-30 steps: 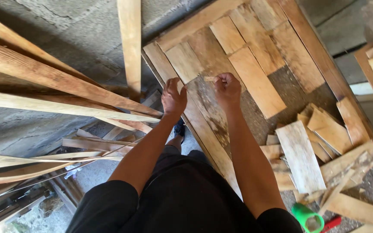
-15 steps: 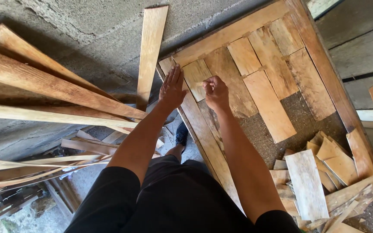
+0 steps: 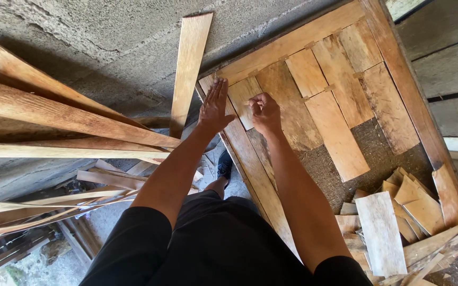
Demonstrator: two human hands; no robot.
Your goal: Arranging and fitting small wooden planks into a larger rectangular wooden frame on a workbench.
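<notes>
A wooden frame (image 3: 398, 79) leans against the wall, with several flat wood pieces (image 3: 340, 79) fitted side by side inside it. My left hand (image 3: 214, 107) lies flat and open on the frame's left rail, fingers pointing up. My right hand (image 3: 264, 112) is curled on a small light wood piece (image 3: 241, 98) near the frame's upper left corner, fingers pinched at its edge. Bare chipboard backing (image 3: 340, 175) shows below the fitted pieces.
Long wooden planks (image 3: 70, 122) lean at the left, and one narrow board (image 3: 189, 69) stands against the rough concrete wall. A heap of offcut wood pieces (image 3: 398, 228) lies at the lower right. My foot (image 3: 225, 165) stands beside the frame.
Both hands have moved up the frame. My left hand went from curled to flat and spread on the rail. The view has shifted, and the offcut heap sits lower now.
</notes>
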